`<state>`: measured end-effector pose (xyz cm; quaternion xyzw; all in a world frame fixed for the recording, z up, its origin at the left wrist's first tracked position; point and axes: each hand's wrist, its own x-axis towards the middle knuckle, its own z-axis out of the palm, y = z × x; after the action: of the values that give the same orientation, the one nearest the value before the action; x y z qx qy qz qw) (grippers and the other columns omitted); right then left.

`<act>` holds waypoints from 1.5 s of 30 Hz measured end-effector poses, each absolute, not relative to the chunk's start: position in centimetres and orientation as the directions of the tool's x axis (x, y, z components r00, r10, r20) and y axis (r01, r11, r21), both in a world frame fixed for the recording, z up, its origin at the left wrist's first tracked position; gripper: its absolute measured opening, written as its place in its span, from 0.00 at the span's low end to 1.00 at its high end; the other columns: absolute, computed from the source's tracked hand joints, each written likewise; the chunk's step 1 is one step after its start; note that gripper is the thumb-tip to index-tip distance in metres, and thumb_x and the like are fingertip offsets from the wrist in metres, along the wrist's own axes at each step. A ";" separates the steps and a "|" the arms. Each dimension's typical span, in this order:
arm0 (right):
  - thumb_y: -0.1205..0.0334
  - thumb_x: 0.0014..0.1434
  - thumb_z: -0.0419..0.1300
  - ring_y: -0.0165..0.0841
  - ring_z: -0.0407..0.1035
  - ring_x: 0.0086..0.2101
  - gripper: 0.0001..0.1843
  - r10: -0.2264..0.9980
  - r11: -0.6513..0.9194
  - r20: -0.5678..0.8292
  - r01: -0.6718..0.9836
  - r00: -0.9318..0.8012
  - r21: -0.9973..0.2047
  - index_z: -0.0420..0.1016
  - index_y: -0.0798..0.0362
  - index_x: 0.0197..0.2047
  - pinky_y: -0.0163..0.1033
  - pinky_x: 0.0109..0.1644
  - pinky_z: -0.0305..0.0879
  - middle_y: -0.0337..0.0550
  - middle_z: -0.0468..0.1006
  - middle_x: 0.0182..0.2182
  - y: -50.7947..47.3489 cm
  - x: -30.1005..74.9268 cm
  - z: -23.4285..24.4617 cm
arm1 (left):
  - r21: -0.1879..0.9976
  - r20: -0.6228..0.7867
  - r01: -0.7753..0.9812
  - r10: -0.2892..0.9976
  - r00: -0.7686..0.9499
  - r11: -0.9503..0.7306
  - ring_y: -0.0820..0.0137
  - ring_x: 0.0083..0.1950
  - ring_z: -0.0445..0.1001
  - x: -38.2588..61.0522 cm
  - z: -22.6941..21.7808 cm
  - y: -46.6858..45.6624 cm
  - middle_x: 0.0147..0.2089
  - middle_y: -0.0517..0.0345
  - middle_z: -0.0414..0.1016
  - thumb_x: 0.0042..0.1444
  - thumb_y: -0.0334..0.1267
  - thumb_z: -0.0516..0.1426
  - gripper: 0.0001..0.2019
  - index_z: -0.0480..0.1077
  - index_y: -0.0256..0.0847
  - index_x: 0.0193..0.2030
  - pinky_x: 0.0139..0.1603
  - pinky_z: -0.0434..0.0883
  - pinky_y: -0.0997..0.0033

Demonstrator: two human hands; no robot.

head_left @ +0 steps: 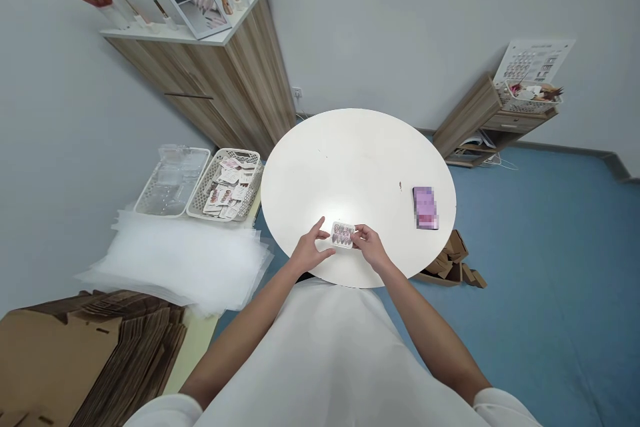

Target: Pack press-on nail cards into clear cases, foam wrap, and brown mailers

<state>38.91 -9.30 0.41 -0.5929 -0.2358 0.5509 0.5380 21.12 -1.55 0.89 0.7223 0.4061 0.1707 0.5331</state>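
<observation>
A small white tray of press-on nails is near the front edge of the round white table, its nails set in two rows. My right hand grips the tray's right side between thumb and fingers. On the other side, my left hand is open, thumb and fingers spread apart, close to the tray's left edge. Whether the tray rests on the table or is lifted slightly, I cannot tell.
A purple box lies at the table's right. Left of the table are a basket of nail packets, a basket of clear plastic pieces, white sheets and stacked cardboard. Brown cardboard boxes sit below right.
</observation>
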 end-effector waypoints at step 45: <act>0.70 0.48 0.54 0.30 0.62 0.30 0.35 0.936 -0.345 -0.316 0.570 0.154 -0.746 0.50 0.50 0.59 0.39 0.38 0.63 0.44 0.64 0.38 6.8 26.9 -5.7 | 0.731 -0.331 0.678 0.831 0.447 -0.073 0.69 0.41 0.66 11.4 -5.3 12.1 0.42 0.53 0.60 0.46 0.32 0.51 0.30 0.53 0.39 0.59 0.43 0.65 0.69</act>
<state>26.85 6.80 -5.74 -0.7222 -0.5213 0.3888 0.2357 11.36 12.11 -5.35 0.7274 0.5185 0.0866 0.4410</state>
